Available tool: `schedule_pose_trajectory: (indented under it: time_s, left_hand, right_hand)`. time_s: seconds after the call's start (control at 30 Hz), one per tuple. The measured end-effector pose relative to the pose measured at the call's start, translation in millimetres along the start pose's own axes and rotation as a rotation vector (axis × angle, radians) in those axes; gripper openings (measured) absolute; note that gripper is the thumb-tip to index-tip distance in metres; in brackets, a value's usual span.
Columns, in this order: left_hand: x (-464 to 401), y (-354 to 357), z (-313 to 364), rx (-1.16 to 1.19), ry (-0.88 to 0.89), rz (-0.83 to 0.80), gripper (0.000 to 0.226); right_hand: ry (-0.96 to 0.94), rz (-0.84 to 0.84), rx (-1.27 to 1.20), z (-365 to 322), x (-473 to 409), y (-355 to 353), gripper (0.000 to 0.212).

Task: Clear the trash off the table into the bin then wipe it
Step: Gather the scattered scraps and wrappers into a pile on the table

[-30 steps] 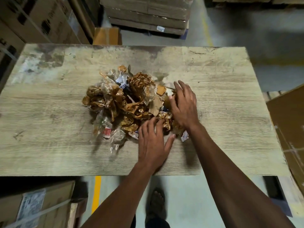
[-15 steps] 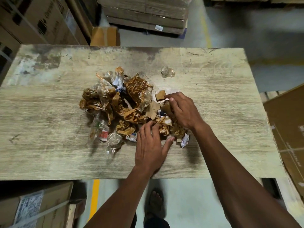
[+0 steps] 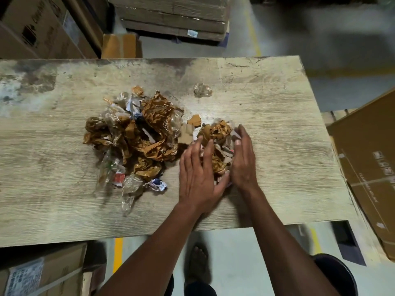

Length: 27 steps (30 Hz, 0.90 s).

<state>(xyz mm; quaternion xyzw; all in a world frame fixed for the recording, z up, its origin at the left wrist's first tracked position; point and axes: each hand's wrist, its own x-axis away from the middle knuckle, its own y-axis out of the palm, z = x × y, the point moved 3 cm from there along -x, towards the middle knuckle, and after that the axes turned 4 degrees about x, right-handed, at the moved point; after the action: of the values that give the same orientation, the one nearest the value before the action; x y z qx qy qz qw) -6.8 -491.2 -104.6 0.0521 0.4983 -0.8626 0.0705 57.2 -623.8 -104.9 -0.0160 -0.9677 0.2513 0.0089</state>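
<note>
Head view:
Bin [image 3: 335, 274]: dark, on the floor at lower right, contents not visible.
Hands: left hand [image 3: 197, 174] and right hand [image 3: 243, 159], fingers straight, cup one small clump [image 3: 215, 135] between them.
Counter [image 3: 277, 124]: one main trash pile [image 3: 132, 135] left of the hands; one clear wrapper [image 3: 202, 90] apart.

No word, brand or number can be read anywhere. The brown carton [image 3: 367, 159] at the right edge of the frame carries a row of small white handling pictograms and a line of print, all too blurred to make out. The cardboard boxes [image 3: 32, 30] in the upper left show dark printed marks, unreadable. A white label [image 3: 22, 278] sits on the box in the lower left, and a small one [image 3: 192, 33] on the stacked cartons at top centre; both are illegible.
</note>
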Motion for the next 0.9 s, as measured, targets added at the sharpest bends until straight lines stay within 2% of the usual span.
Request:
schedule_pose_trajectory:
  time_s: [0.07, 0.17, 0.37, 0.53, 0.6, 0.77, 0.9]
  left_hand:
    - [-6, 5, 3, -0.013, 0.06, -0.043, 0.107]
    - [-8, 13, 5, -0.056, 0.127, -0.114, 0.114]
    - [-9, 19, 3, -0.125, 0.12, -0.122, 0.095]
    - [-11, 19, 4, -0.114, 0.116, -0.114, 0.084]
    - [-11, 19, 4, -0.109, 0.105, -0.116, 0.082]
    - [-13, 19, 1, -0.117, 0.077, -0.121, 0.082]
    - [-13, 18, 1, -0.134, 0.079, -0.111, 0.083]
  right_hand:
    - [0.025, 0.003, -0.034, -4, -16, -6, 0.057]
    - [-0.067, -0.054, 0.037, -16, -45, -7, 0.056]
    - [-0.296, -0.217, 0.43, -56, -125, 28, 0.057]
    - [-0.371, -0.458, 0.704, -58, -173, 66, 0.065]
    - [-0.394, -0.522, 0.701, -54, -174, 70, 0.062]
    - [-0.462, -0.472, 0.595, -41, -148, 56, 0.05]
    - [-0.419, -0.442, 0.549, -27, -124, 31, 0.055]
